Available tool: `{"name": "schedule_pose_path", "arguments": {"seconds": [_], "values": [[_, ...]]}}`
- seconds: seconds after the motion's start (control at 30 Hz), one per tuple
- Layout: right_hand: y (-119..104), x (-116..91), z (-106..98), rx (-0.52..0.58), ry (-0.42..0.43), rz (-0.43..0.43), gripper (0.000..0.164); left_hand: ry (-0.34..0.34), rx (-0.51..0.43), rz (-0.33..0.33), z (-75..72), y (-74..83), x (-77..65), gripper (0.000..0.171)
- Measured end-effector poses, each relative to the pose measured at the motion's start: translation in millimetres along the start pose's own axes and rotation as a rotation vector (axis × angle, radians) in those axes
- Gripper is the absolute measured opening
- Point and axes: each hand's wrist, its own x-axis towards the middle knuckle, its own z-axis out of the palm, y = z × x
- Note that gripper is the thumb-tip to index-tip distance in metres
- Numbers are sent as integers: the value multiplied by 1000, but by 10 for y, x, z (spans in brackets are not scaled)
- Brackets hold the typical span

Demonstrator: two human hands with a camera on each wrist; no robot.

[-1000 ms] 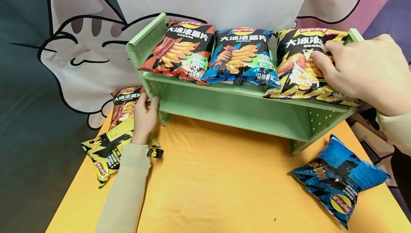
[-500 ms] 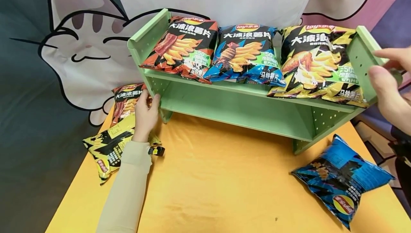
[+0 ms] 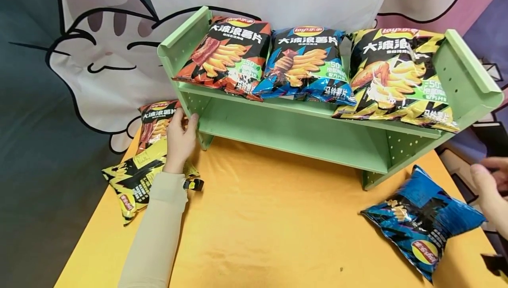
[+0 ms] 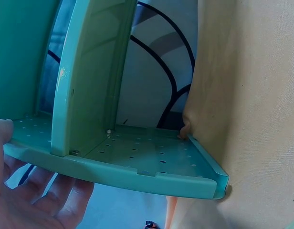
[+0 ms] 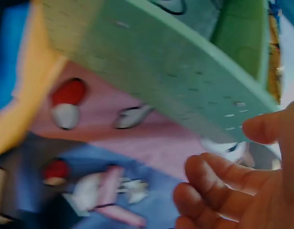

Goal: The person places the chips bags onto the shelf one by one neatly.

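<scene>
A green two-tier shelf (image 3: 293,138) stands on the table. My left hand (image 3: 181,142) holds the front edge of its left side panel; in the left wrist view the thumb lies on the inner side and the fingers (image 4: 56,195) reach round the outer side. On the upper tier lean a red chip bag (image 3: 228,56), a blue chip bag (image 3: 305,65) and a yellow chip bag (image 3: 397,78). At the right edge my right hand (image 3: 492,191) holds nothing, its fingers loosely bent. Nearest to it lies another blue chip bag (image 3: 426,222), its back side up.
Left of the shelf, another red chip bag (image 3: 155,122) and a yellow chip bag (image 3: 139,182) lie by my left hand and forearm. A yellow cloth covers the table (image 3: 270,226). Behind stands a backdrop (image 3: 107,85) with cartoon cats.
My right hand has let go of the yellow bag on the upper tier and moved right and down, past the shelf's right panel. The left hand keeps its hold on the shelf.
</scene>
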Motion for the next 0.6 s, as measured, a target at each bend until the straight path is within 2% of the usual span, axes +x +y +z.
{"name": "schedule_pose_path", "arguments": {"seconds": [0.03, 0.17, 0.27, 0.37, 0.47, 0.6], "values": [[90, -63, 29, -6, -8, 16, 29, 2, 2, 2, -3, 5, 4, 28], [426, -307, 165, 24, -57, 188, 18, -2, 3, 13, -14, 25, 12, 28], [632, -445, 224, -77, -181, 385, 38, -9, 2, 16, -21, 31, 2, 29], [760, -523, 263, -241, -374, 570, 59, -9, 1, 16, -26, 27, -11, 29], [811, -584, 297, -334, -536, 698, 80, -8, -1, 18, -25, 23, -12, 29], [945, -659, 361, -489, -682, 829, 109, -17, -12, 14, -19, 10, -1, 29]]}}
